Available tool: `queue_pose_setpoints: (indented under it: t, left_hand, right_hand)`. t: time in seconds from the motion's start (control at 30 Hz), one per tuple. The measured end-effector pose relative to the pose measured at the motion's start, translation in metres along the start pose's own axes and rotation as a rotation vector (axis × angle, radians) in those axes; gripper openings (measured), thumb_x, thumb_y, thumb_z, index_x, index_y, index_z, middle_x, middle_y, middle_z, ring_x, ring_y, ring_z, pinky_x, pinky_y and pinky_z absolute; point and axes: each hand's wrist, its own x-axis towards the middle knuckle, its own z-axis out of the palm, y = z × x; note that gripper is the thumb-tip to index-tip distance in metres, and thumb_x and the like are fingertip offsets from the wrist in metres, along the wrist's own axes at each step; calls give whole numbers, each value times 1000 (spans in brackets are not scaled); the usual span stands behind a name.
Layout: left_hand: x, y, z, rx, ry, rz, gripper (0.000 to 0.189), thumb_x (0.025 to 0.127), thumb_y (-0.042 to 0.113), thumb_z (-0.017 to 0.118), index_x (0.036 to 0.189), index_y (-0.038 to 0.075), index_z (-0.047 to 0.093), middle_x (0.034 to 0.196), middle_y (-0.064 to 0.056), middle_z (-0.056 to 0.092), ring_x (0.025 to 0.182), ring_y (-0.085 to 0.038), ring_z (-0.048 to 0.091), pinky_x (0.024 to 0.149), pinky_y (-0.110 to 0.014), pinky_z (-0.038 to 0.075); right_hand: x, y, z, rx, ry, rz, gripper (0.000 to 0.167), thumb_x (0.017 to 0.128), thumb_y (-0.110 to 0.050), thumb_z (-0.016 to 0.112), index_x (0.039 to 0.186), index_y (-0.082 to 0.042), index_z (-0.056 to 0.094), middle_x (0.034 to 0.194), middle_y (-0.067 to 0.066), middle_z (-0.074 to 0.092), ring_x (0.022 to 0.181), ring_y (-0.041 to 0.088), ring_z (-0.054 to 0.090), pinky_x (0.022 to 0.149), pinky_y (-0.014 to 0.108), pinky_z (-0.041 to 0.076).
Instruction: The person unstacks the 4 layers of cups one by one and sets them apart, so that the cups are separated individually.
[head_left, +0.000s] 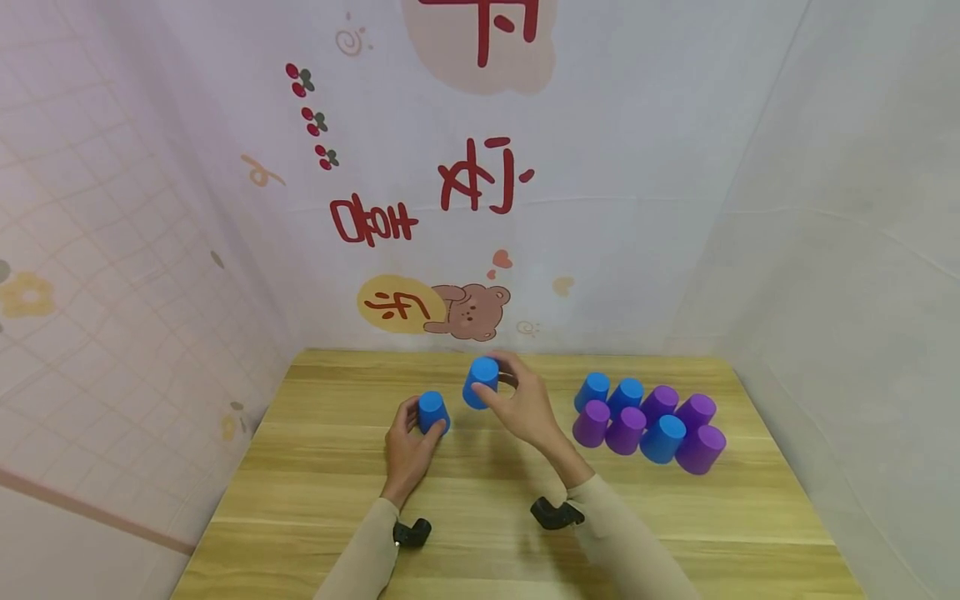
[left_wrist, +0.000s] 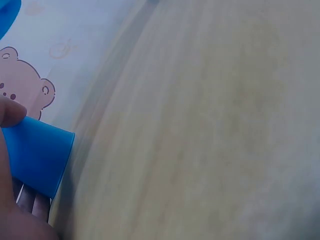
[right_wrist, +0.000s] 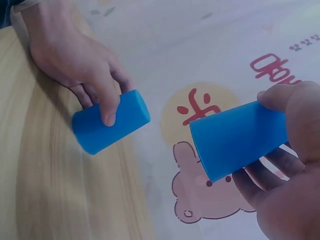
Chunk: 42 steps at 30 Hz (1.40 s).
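Note:
Left of the table's middle, my left hand [head_left: 408,454] grips an upside-down blue cup [head_left: 432,412], thumb on one side and fingers round the other. In the left wrist view the rim of this cup [left_wrist: 42,155] is down at the table. My right hand [head_left: 523,404] holds a second blue cup [head_left: 482,382], also mouth down, pinched between thumb and fingers. The right wrist view shows this second cup [right_wrist: 240,140] raised off the table, to the right of the first cup and apart from it.
Two rows of upside-down cups stand at the right: several purple cups [head_left: 626,431] mixed with blue cups [head_left: 663,439]. All are on a wooden table [head_left: 322,500]. Printed white cloth [head_left: 622,250] hangs behind the table and at both sides.

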Motion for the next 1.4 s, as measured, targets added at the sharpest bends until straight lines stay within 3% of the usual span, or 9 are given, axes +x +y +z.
queue_pose_setpoints:
  t: [0.33,0.53,0.67,0.77,0.87,1.1,1.27,1.4]
  left_hand:
    - [0,0,0,2,1,-4,62,95,16,90,151,9,63,149,-18,72,143,-39,70,126,-60,55]
    - [0,-1,0,7,5,2,62,96,16,90,151,9,63,149,-19,73,142,-39,70,126,-59,56]
    - [0,-1,0,9,5,13,62,96,15,89,152,8,63,149,-19,72,142,-39,70,125,-60,56]
    - [0,0,0,10,5,10,62,96,15,89,152,8,63,148,-19,72,142,-39,70,125,-60,56]
    - [-1,0,0,8,9,1,62,96,15,89,151,9,64,148,-19,72,142,-40,70,125,-61,56]
    - [0,0,2,1,14,-18,64,95,15,89,153,9,63,150,-19,71,143,-40,69,126,-61,55]
    - [0,0,1,-3,3,-20,63,97,16,88,154,8,62,152,-20,70,144,-41,68,126,-62,55]
    - [0,1,1,-5,6,-17,64,96,15,88,154,7,62,151,-20,71,143,-41,69,126,-62,55]
  right_hand:
    - [-3,-8,-8,-15,7,20,55,100,-17,87,150,-9,65,146,16,74,137,39,74,120,58,61]
    - [-15,-13,-24,-22,20,53,55,101,-21,87,151,-14,65,148,13,73,138,39,73,122,59,59]
    - [-27,-11,-37,-30,37,30,55,101,-19,87,152,-15,66,149,12,73,137,40,73,121,62,59]
    - [-36,-8,-47,-48,63,9,55,100,-17,87,151,-14,67,148,12,74,136,38,75,120,58,61]
    - [-45,-5,-58,-54,90,4,54,98,-14,89,148,-13,68,147,11,75,134,35,75,119,46,63]
    - [-72,5,-86,-80,145,30,52,97,-13,90,145,-12,71,139,8,78,128,17,78,109,20,62]
    - [-91,14,-107,-75,197,15,53,95,-3,89,144,-8,71,136,16,79,122,-7,71,105,13,61]
    - [-104,17,-124,-103,244,15,54,94,1,89,144,-3,70,136,21,76,120,-12,69,102,10,61]
